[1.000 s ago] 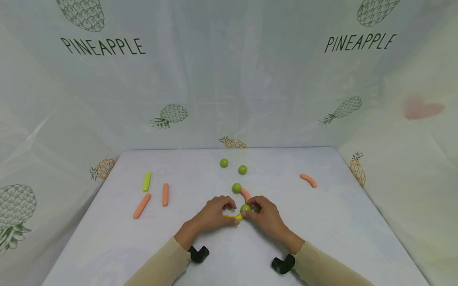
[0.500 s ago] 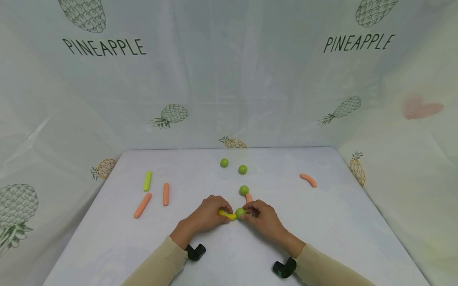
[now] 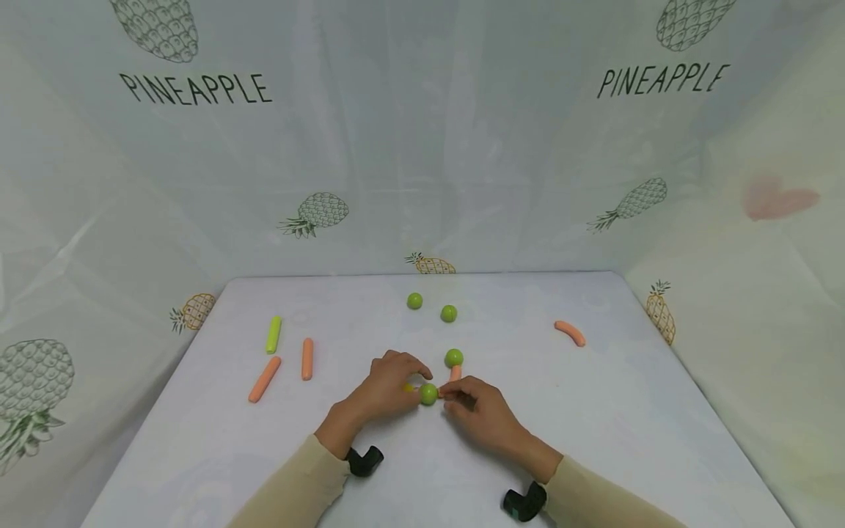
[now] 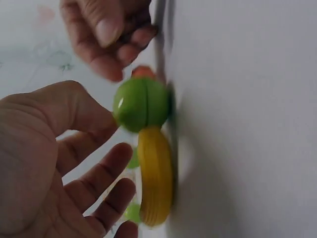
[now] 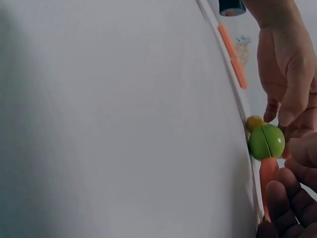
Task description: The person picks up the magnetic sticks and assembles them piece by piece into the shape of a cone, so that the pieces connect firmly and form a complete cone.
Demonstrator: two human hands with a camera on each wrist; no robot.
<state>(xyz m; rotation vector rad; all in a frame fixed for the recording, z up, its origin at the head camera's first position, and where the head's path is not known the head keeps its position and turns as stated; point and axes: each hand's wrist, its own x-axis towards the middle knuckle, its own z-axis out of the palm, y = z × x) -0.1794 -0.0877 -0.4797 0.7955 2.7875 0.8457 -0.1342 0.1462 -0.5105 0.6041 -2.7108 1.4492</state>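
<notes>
My left hand (image 3: 389, 381) pinches a grooved green ball (image 3: 428, 394) between thumb and index finger. A curved yellow piece (image 4: 155, 176) adjoins the ball on its left, beside the loosely bent fingers of this hand. On the ball's right is an orange curved piece (image 5: 268, 178), partly hidden by my right hand (image 3: 485, 414). The right fingers are bent around that end with a gap between thumb and index finger, the fingertips close to the orange piece. A second green ball (image 3: 453, 358) lies at the orange piece's far end.
Two more green balls (image 3: 414, 301) lie farther back. Two orange sticks (image 3: 307, 358) and a yellow-green stick (image 3: 273, 335) lie at the left. Another orange curved piece (image 3: 570, 333) is at the right. A pineapple-print sheet (image 3: 422, 147) hangs behind the white table (image 3: 594, 440).
The near green ball has shifted left. My left hand has gone from the yellow piece to this ball, and my right fingers have left it. The far ball and orange piece have moved slightly nearer.
</notes>
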